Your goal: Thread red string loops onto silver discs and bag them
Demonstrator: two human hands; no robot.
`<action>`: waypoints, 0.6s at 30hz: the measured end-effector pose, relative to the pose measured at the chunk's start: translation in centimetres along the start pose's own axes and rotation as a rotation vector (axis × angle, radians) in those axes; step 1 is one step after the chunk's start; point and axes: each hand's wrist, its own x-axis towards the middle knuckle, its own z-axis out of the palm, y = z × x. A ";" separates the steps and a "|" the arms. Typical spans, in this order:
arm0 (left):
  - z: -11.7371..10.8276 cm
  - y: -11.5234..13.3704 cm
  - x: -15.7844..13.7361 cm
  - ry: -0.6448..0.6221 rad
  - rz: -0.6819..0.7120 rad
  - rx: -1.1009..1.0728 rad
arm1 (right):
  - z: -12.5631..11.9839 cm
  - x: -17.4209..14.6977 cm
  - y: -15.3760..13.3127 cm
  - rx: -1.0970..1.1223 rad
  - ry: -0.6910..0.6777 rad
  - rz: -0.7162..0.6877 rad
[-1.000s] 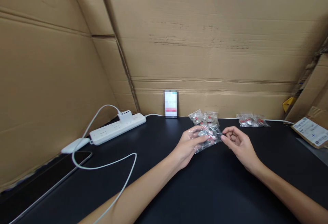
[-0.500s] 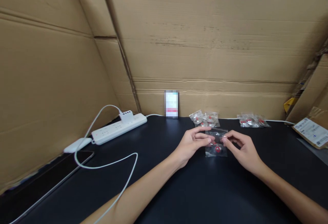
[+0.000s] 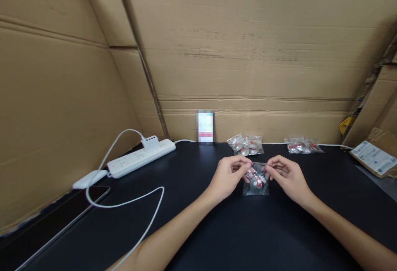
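Between my hands is a small clear plastic bag [image 3: 248,191] with a round, silvery, see-through-looking piece [image 3: 258,184] inside that bears a red mark. My left hand [image 3: 228,176] pinches the bag's upper left edge between thumb and fingers. At its upper right corner, the thumb and forefinger of my right hand [image 3: 288,176] are closed on the plastic. The bag's lower part hangs or lies low over the black table [image 3: 242,234]; I cannot tell whether it touches. What exactly the round piece is cannot be made out.
Two groups of similar bagged pieces, left [image 3: 246,145] and right [image 3: 303,145], lie along the back. A lit phone [image 3: 205,127] leans on the cardboard wall [image 3: 201,77]. A power strip [image 3: 141,159] with a white cable [image 3: 136,205] is at left. A labelled parcel [image 3: 375,157] lies right.
The round piece has come to sit lower in the bag, showing more fully. My left fingers have moved up to the bag's top edge. The whole view has shifted slightly.
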 end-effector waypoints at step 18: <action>-0.3 0.6 -0.1 -0.054 0.099 0.096 | -0.3 -0.2 0.0 -0.037 0.004 -0.172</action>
